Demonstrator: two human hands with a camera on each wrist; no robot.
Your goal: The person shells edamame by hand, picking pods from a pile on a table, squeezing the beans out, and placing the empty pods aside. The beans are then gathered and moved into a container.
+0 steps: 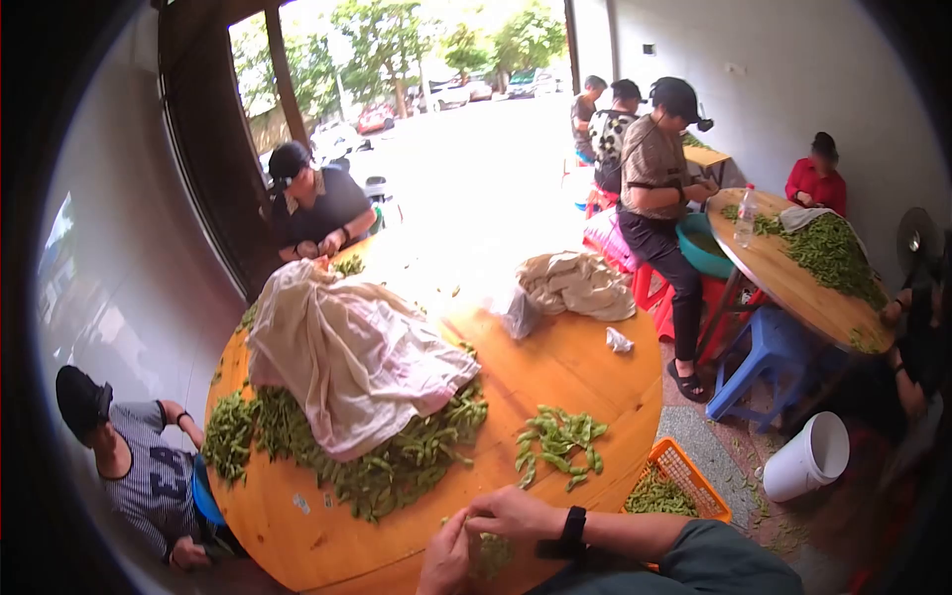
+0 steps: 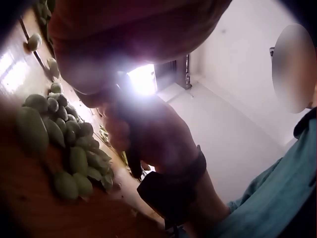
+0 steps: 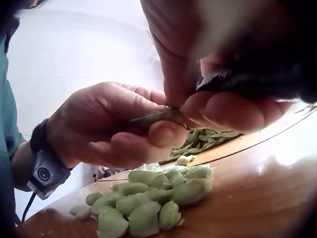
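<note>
My left hand (image 1: 448, 557) and right hand (image 1: 516, 515) meet at the table's near edge. In the right wrist view, the left hand (image 3: 111, 126) holds a green pod (image 3: 161, 118) between thumb and curled fingers. Thumb and fingers of the right hand (image 3: 223, 94) pinch the pod's end; something dark lies against them, unclear what. Below both hands, shelled green beans (image 3: 143, 213) lie heaped on the wood. The left wrist view has the same beans (image 2: 74, 163) beside the hands, with glare hiding the fingertips. Loose whole pods (image 1: 558, 445) lie beyond the right hand.
A cloth (image 1: 347, 347) covers part of a large pod heap (image 1: 377, 481) on the round table (image 1: 535, 372). Another cloth (image 1: 575, 286) lies at the far side. An orange basket (image 1: 691, 476) and white bucket (image 1: 805, 456) stand at the right. Several people sit around.
</note>
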